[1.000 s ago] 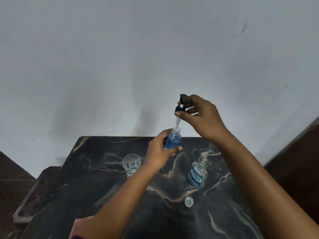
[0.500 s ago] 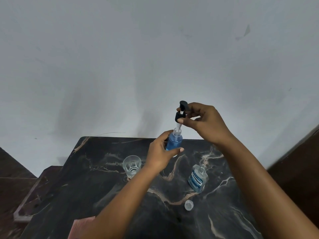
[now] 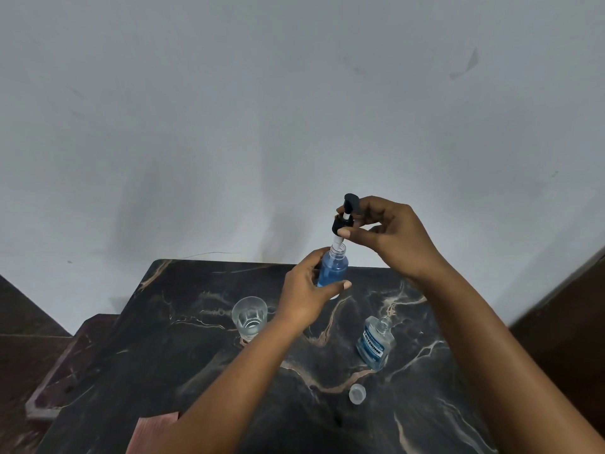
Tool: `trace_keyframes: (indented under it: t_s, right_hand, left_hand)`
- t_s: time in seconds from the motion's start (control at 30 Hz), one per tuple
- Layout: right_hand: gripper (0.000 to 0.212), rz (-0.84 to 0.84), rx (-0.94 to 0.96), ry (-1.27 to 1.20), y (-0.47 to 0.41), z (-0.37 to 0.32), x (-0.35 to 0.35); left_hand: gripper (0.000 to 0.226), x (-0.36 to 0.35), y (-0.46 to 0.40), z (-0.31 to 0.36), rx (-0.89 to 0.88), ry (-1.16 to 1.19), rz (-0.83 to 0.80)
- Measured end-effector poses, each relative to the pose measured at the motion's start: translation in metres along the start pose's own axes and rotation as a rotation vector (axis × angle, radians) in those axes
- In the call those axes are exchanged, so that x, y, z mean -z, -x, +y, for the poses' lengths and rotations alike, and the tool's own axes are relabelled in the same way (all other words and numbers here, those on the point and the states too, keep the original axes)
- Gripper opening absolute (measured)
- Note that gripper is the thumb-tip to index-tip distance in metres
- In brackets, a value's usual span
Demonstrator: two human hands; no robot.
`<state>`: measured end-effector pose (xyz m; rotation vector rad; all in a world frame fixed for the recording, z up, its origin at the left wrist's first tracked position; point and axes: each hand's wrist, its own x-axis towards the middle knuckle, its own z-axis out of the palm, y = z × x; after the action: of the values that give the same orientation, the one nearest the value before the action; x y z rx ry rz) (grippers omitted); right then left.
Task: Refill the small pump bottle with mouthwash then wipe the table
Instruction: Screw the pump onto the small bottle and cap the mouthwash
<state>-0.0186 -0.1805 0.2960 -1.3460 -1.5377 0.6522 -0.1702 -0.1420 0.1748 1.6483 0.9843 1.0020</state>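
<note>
Lowered since a second ago, the black pump head now sits just above the small pump bottle, its white stem and dip tube entering the open neck but the collar not yet down on it. This bottle, filled with blue liquid, is held upright above the far edge of the dark marbled surface.

From the bottle, a clear drinking glass stands at about 8 o'clock, just left of the left wrist. At about 5 o'clock the mouthwash bottle stands uncapped, with a blue label and a little blue liquid in it. Its clear cap lies on the surface farther along the same direction, apart from it. A reddish cloth-like corner shows at the near edge, at about 7 o'clock; what it is cannot be told. Nothing stands between the pump head and the bottle's neck.

Reaching in from 7 o'clock, the left hand grips the bottle's body, thumb across the front and fingers curled behind. Coming from 4 o'clock with the wrist raised, the right hand pinches the pump's collar between thumb and fingers, the nozzle poking out above them.
</note>
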Motion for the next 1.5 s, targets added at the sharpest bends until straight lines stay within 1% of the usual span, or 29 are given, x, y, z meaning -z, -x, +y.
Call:
trace_keyframes:
  t_s: [0.13, 0.23, 0.47, 0.57, 0.7, 0.83, 0.9, 1.0, 1.03, 1.13, 1.2, 1.27, 1.37, 1.43, 1.5]
  right_hand:
    - [0.018, 0.031, 0.011, 0.053, 0.0, 0.006, 0.0]
    - [0.02, 0.019, -0.002, 0.083, 0.001, 0.012, 0.0]
    - [0.022, 0.003, -0.033, 0.028, 0.001, 0.021, -0.004]
    - [0.026, 0.039, -0.032, 0.01, 0.001, 0.021, -0.008]
    - [0.036, 0.165, -0.018, 0.025, 0.003, 0.022, -0.02]
    - [0.042, 0.152, -0.052, 0.015, 0.01, 0.021, -0.029]
    - [0.043, 0.119, -0.08, -0.072, 0.014, 0.02, -0.027]
    - [0.038, 0.066, -0.077, -0.311, 0.02, 0.018, -0.023]
    - [0.037, 0.067, -0.065, -0.327, 0.021, 0.017, -0.023]
    - [0.028, 0.14, -0.052, -0.236, 0.021, 0.016, -0.026]
    - [0.031, 0.192, -0.053, -0.177, 0.021, 0.018, -0.03]
    - [0.038, 0.209, -0.062, -0.146, 0.021, 0.02, -0.031]
    - [0.051, 0.097, -0.066, -0.249, 0.024, 0.026, -0.03]
    - [0.049, 0.04, -0.046, -0.365, 0.027, 0.028, -0.029]
    - [0.043, 0.055, -0.043, -0.427, 0.028, 0.028, -0.03]
  left_hand:
    - [0.049, 0.0, 0.001, 0.004, -0.001, -0.016, 0.011]
    - [0.05, 0.0, 0.001, 0.01, -0.004, -0.005, 0.019]
    - [0.051, 0.0, -0.003, 0.018, -0.06, 0.021, 0.024]
    - [0.048, 0.0, -0.004, 0.019, -0.079, 0.032, 0.032]
    - [0.048, 0.0, -0.002, 0.024, -0.086, 0.025, 0.051]
    - [0.05, 0.002, -0.002, 0.026, -0.087, 0.022, 0.054]
    - [0.05, 0.004, -0.002, 0.028, -0.089, 0.014, 0.067]
    - [0.048, 0.006, -0.003, 0.026, -0.084, 0.029, 0.07]
    - [0.048, 0.007, -0.002, 0.025, -0.08, 0.034, 0.073]
    - [0.049, 0.006, -0.001, 0.025, -0.075, 0.046, 0.078]
    - [0.048, 0.006, 0.0, 0.026, -0.076, 0.041, 0.075]
    - [0.046, 0.007, 0.001, 0.026, -0.078, 0.035, 0.071]
    - [0.046, 0.007, 0.003, 0.028, -0.081, 0.045, 0.073]
    - [0.046, 0.007, 0.002, 0.029, -0.076, 0.051, 0.071]
    - [0.047, 0.007, 0.002, 0.029, -0.076, 0.051, 0.073]
